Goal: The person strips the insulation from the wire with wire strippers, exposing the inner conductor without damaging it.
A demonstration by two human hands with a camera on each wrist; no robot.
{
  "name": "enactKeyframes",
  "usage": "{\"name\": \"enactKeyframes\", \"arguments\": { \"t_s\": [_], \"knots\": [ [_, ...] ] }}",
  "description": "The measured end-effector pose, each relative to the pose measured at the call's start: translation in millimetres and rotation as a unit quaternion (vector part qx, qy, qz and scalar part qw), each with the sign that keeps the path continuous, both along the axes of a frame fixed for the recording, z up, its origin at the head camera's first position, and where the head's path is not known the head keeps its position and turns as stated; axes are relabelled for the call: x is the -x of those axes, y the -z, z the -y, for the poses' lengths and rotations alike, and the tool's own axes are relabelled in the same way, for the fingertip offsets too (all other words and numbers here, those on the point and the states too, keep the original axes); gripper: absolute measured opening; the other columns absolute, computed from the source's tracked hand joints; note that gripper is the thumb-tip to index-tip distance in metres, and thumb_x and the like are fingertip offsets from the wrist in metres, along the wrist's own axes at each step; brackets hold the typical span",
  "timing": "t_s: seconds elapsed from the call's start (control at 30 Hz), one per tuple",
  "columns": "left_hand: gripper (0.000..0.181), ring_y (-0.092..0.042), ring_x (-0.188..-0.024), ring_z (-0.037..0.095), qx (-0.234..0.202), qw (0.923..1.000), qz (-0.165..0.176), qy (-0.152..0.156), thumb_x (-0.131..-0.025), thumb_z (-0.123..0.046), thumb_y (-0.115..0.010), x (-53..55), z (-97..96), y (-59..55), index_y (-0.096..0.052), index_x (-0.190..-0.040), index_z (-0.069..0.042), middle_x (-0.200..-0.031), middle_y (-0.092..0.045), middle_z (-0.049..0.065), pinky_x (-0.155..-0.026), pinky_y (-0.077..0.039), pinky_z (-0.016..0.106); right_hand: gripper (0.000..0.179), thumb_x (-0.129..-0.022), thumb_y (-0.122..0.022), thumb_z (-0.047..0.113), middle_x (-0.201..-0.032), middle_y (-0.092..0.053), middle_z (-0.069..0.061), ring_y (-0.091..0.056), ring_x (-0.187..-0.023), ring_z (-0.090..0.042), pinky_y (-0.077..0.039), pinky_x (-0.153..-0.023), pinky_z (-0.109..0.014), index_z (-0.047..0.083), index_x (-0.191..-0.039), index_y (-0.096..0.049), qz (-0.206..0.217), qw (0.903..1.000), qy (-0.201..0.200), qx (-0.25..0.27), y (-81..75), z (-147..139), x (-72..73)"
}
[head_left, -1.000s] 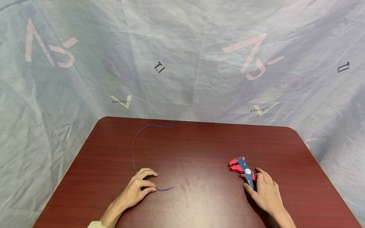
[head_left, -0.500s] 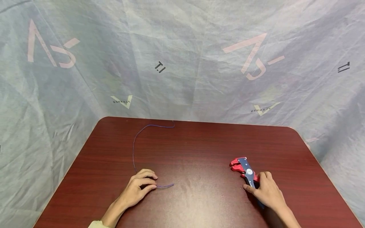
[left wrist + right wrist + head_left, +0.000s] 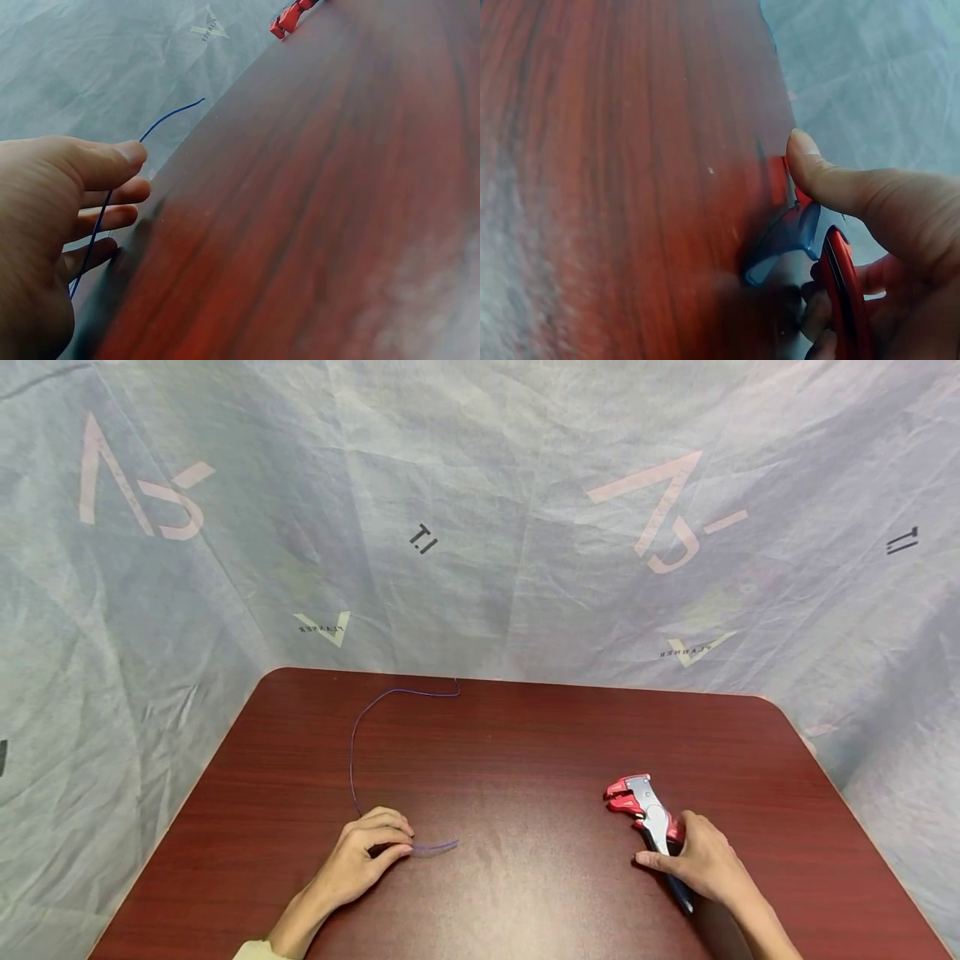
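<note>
My left hand [image 3: 356,860] pinches a thin blue wire [image 3: 437,847] between thumb and index finger. The wire's free end sticks out to the right past the fingertips. In the left wrist view the wire [image 3: 169,116] runs down behind the thumb and across the other fingers, which are slightly bent. On the right, my right hand [image 3: 712,864] grips a red and blue wire stripper [image 3: 651,814] whose jaws point away to the upper left. Seen from the right wrist, the thumb lies over the tool and the fingers curl under its red handle [image 3: 844,292].
The rest of the wire curves over the dark red wooden table [image 3: 510,760] to its far edge and out of sight there. A grey printed cloth [image 3: 480,527] hangs behind the table and along its sides.
My right hand has shifted its hold on the wire stripper, which has moved slightly right and tilted, so its face now shines. The wire's free end has risen slightly; the left hand barely moved.
</note>
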State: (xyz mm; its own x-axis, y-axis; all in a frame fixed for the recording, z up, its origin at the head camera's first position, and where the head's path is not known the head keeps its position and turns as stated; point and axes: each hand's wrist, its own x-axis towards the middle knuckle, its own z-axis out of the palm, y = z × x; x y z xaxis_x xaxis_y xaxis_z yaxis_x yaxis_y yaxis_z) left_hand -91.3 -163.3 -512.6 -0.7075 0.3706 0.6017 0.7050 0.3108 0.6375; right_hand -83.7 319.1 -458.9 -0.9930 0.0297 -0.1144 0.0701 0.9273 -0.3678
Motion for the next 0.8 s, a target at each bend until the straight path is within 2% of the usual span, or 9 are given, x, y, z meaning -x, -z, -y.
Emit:
{"name": "enactKeyframes", "arguments": {
  "t_s": [0.13,0.3,0.4,0.53,0.6,0.73,0.8],
  "knots": [
    [0.018,-0.065,-0.093,0.017,-0.011,0.9999,0.006,0.004,-0.076,0.008,-0.078,1.3,0.1,1.3,-0.076,-0.085,-0.007,-0.089,-0.074,0.006,-0.089,-0.049,0.011,0.064,-0.069,-0.087,0.052,-0.071,-0.047,-0.002,-0.046,-0.068,-0.017,-0.036,-0.060,-0.030,0.003,-0.092,-0.054,0.023,0.9994,0.009,0.025,-3.6,-1.4,2.1],
    [0.023,-0.066,-0.085,0.015,-0.029,0.9995,-0.006,0.010,-0.074,0.013,-0.078,3.0,-1.0,0.7,-0.075,-0.085,-0.007,-0.084,-0.073,0.007,-0.083,-0.050,0.013,0.065,-0.072,-0.086,0.051,-0.070,-0.046,-0.003,-0.045,-0.067,-0.017,-0.035,-0.058,-0.029,0.000,-0.098,-0.056,0.054,0.9979,0.011,0.033,-9.0,-3.8,6.1],
    [0.022,-0.066,-0.081,0.015,-0.034,0.9994,0.007,0.006,-0.074,0.013,-0.078,1.9,-1.2,0.0,-0.075,-0.085,-0.006,-0.082,-0.073,0.006,-0.080,-0.051,0.014,0.065,-0.072,-0.086,0.050,-0.070,-0.049,-0.004,-0.051,-0.062,-0.016,-0.040,-0.053,-0.028,-0.001,-0.098,-0.056,0.084,0.9948,0.021,0.054,-12.1,-3.7,6.8],
    [0.017,-0.067,-0.078,0.013,-0.030,0.9993,0.023,-0.005,-0.076,0.010,-0.078,1.0,-1.3,0.2,-0.076,-0.084,-0.006,-0.080,-0.073,0.002,-0.077,-0.052,0.015,0.066,-0.072,-0.086,0.050,-0.067,-0.057,-0.003,-0.055,-0.054,-0.014,-0.044,-0.049,-0.027,-0.002,-0.100,-0.055,0.125,0.9872,0.036,0.092,-14.4,-3.5,6.1],
    [0.017,-0.067,-0.078,0.011,-0.027,0.9993,0.023,-0.007,-0.076,0.009,-0.078,1.2,-1.4,0.4,-0.076,-0.084,-0.006,-0.080,-0.073,0.001,-0.075,-0.052,0.015,0.069,-0.073,-0.086,0.049,-0.066,-0.061,-0.002,-0.052,-0.053,-0.014,-0.043,-0.047,-0.027,-0.003,-0.104,-0.055,0.139,0.9835,0.039,0.109,-14.0,-4.6,5.7],
    [0.017,-0.066,-0.075,0.010,-0.026,0.9994,0.019,-0.009,-0.077,0.009,-0.078,1.3,-1.2,0.6,-0.076,-0.084,-0.005,-0.078,-0.073,0.001,-0.071,-0.052,0.018,0.069,-0.080,-0.083,0.042,-0.067,-0.063,-0.002,-0.044,-0.051,-0.011,-0.038,-0.045,-0.024,-0.007,-0.115,-0.050,0.156,0.9735,0.026,0.166,-11.7,-9.9,5.6],
    [0.016,-0.066,-0.075,0.009,-0.026,0.9993,0.025,-0.011,-0.077,0.008,-0.078,0.7,-1.3,0.6,-0.076,-0.084,-0.006,-0.077,-0.073,0.001,-0.070,-0.052,0.017,0.066,-0.083,-0.081,0.038,-0.068,-0.060,-0.001,-0.040,-0.050,-0.009,-0.035,-0.044,-0.021,-0.009,-0.116,-0.047,0.166,0.9643,0.013,0.206,-10.9,-12.9,6.0]
  ]
}}
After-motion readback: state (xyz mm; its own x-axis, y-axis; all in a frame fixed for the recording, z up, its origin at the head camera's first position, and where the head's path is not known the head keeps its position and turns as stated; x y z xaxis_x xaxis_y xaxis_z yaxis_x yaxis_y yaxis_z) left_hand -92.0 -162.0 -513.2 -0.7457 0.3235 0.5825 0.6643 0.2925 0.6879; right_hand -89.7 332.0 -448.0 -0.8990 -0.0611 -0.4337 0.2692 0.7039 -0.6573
